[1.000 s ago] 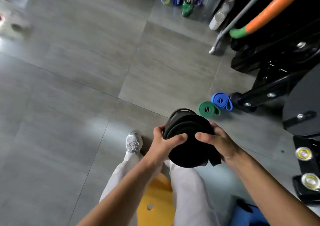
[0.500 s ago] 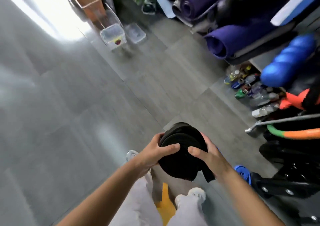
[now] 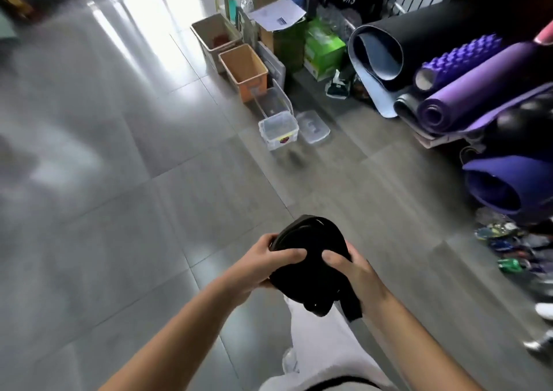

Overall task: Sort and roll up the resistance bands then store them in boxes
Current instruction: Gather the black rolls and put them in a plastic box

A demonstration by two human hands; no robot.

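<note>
Gripping one rolled black band [image 3: 311,274], left hand [image 3: 257,266] and right hand [image 3: 356,274] curl around it.

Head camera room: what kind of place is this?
Probably a gym or its storage corner: rolled exercise mats, a knobbly purple foam roller and a black item marked 5KG.

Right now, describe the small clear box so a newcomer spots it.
Left of the rolled mats, find the orange box. The small clear box sits nearer the person, past a bigger clear box. Only it has a lid lying alongside.
</note>
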